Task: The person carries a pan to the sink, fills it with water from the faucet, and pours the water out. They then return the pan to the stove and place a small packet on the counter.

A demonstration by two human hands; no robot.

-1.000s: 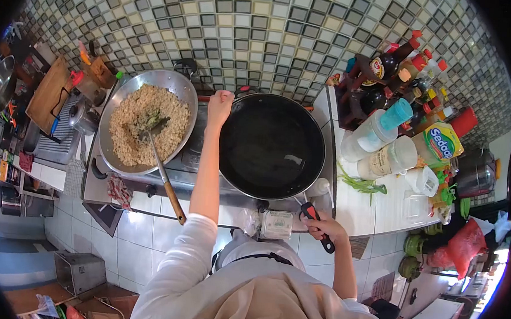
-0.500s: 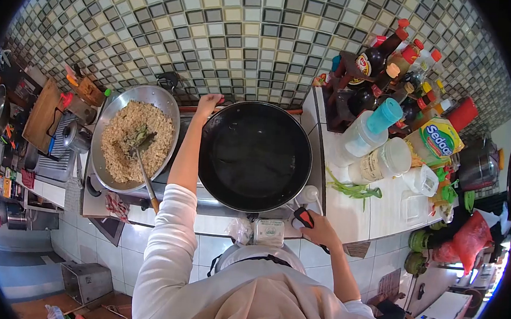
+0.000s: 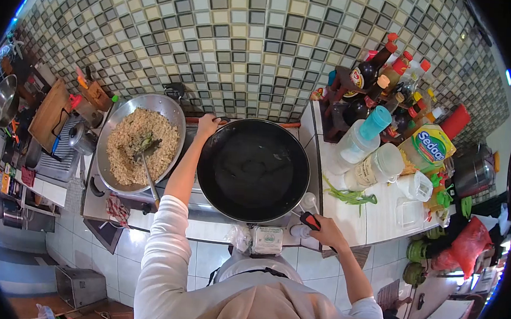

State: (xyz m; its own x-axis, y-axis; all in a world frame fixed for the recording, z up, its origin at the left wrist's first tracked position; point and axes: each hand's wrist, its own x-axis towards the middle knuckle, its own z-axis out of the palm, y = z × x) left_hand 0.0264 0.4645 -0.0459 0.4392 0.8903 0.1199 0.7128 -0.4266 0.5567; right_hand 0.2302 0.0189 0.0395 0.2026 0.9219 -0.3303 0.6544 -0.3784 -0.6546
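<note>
A large black wok (image 3: 253, 177) sits over the stove in front of me, a thin sheen of liquid on its bottom. My left hand (image 3: 208, 125) is closed on the small loop handle at its far left edge. At the near right, my right hand (image 3: 328, 232) wraps around the wok's long black-and-red handle (image 3: 310, 221). Left of my forearm stands a wide metal bowl (image 3: 101, 150) of cooked rice-like grains (image 3: 144, 167). A ladle (image 3: 150, 179) with a wooden grip rests in it, some greenish paste around its head.
Spring onions (image 3: 352, 196), jars (image 3: 372, 166) and a yellow-green Sedaap pack (image 3: 429, 147) are on the tiled counter at right, sauce bottles (image 3: 369, 70) behind. A white packet (image 3: 267, 240) lies at the front edge. A checked cloth (image 3: 117, 207) hangs below the bowl.
My view has tilted up slightly, so things sit lower in it. The wok has shifted a little toward me, and my left fingers now curl round its small handle.
</note>
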